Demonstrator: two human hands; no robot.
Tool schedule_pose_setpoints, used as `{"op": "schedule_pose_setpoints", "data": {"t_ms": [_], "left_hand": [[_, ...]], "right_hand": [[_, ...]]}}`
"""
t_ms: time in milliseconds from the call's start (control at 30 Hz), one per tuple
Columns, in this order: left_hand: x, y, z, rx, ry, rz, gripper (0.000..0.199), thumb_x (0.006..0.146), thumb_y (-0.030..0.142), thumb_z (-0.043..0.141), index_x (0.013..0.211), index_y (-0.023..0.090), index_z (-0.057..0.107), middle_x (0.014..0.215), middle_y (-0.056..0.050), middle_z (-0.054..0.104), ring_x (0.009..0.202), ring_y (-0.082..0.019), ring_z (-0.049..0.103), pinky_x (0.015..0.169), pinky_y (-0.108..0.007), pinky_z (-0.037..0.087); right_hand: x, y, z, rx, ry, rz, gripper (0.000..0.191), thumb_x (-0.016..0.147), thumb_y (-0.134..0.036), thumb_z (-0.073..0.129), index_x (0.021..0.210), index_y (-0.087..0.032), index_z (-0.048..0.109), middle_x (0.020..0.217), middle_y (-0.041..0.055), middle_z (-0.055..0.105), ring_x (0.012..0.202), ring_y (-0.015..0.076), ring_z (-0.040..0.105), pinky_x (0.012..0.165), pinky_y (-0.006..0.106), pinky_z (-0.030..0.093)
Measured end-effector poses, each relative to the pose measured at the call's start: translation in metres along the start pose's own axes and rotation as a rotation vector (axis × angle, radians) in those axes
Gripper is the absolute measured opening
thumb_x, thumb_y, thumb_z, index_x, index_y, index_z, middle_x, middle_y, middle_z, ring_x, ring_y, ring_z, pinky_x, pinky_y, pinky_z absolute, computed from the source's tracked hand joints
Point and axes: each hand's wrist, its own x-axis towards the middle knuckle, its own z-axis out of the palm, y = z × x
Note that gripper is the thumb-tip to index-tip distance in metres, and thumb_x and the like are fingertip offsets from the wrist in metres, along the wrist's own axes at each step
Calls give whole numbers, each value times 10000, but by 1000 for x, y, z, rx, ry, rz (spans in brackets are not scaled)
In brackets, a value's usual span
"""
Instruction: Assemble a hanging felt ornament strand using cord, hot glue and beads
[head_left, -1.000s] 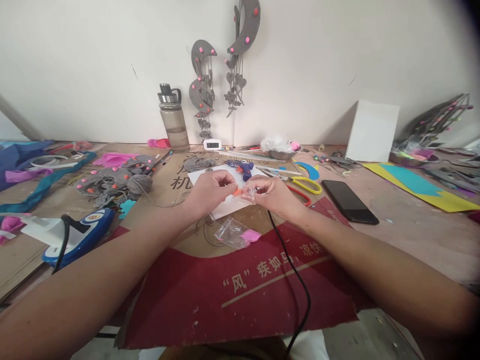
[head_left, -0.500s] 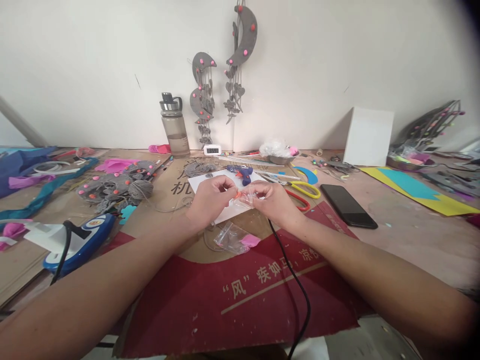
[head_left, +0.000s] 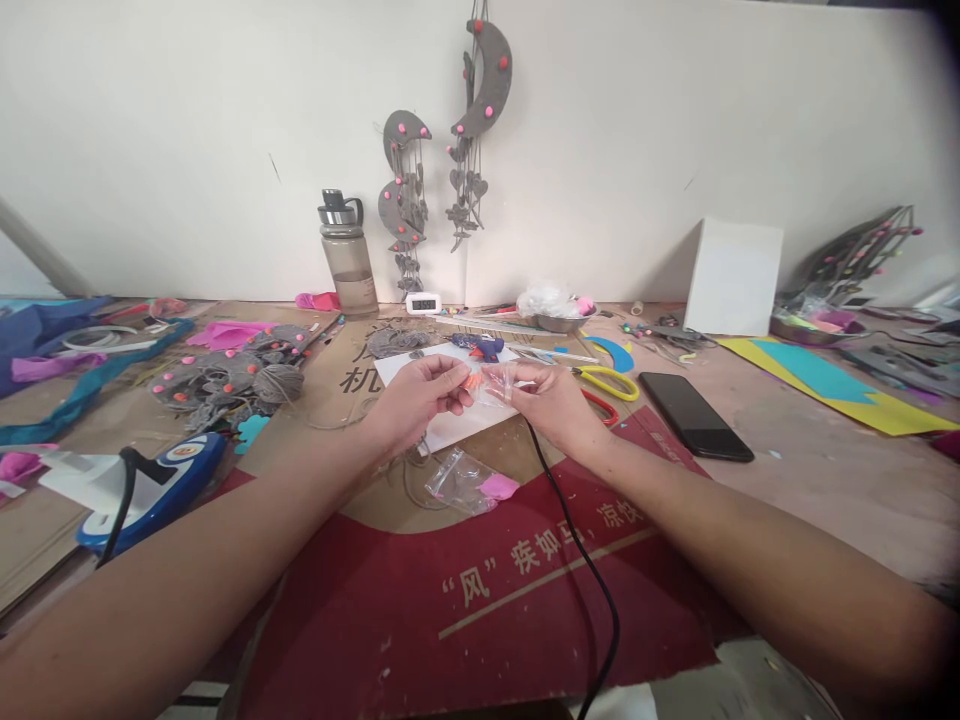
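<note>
Above a white sheet of paper (head_left: 457, 432), my left hand (head_left: 416, 400) pinches a small orange piece (head_left: 473, 382), perhaps modelling clay; its exact kind is unclear. My right hand (head_left: 551, 400) is closed on a small clear plastic bag (head_left: 496, 385), right beside the orange piece. The fingertips of both hands nearly meet. Just behind them lies a blue glue gun (head_left: 487, 346). Nearer to me, on the cardboard, is a clear zip bag (head_left: 459, 482) with a pink lump (head_left: 498, 487) at its right end.
Scissors with yellow and red handles (head_left: 611, 382) and a black phone (head_left: 694, 415) lie to the right. A black cable (head_left: 577, 540) crosses the red cardboard (head_left: 360, 620). Grey felt pieces and yarn (head_left: 240, 375) lie left. A water bottle (head_left: 349, 260) and small clock (head_left: 423, 304) stand behind.
My left fingers have shifted slightly and more of the orange piece shows between the hands. The whole view has tilted a little; other things stay in place.
</note>
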Motion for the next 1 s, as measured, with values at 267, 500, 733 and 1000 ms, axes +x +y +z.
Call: {"op": "schedule_pose_setpoints", "data": {"t_ms": [267,500,733,1000], "left_hand": [[1,-2,2,145,48,80,198,718,317,719,764,147,627,678,-14,624,635,-94,535,619,-228,426],[-2,2,4,328,114,47,191,748,335,670,786,150,645,627,-10,629,553,-92,508,579,-230,422],[-5,6,11,380,184,93,135,744,283,656,784,155,643,638,4,622,563,-86,524,594,-226,443],[-7,5,11,365,122,28,211,728,338,686,791,139,649,707,-18,655,581,-91,564,612,-236,468]], "right_hand": [[2,2,-4,-97,4,-53,244,766,-425,664,750,-193,739,824,32,727,778,184,635,735,305,479],[0,0,-2,-107,16,-28,220,786,-375,649,896,-217,756,913,36,731,860,193,641,783,310,473],[-1,-2,-2,-177,-21,-37,182,780,-366,657,750,-206,739,844,33,714,814,185,628,780,315,468],[-1,2,2,-65,-13,-86,230,777,-420,678,900,-243,759,1001,47,667,973,192,605,885,322,452]]}}
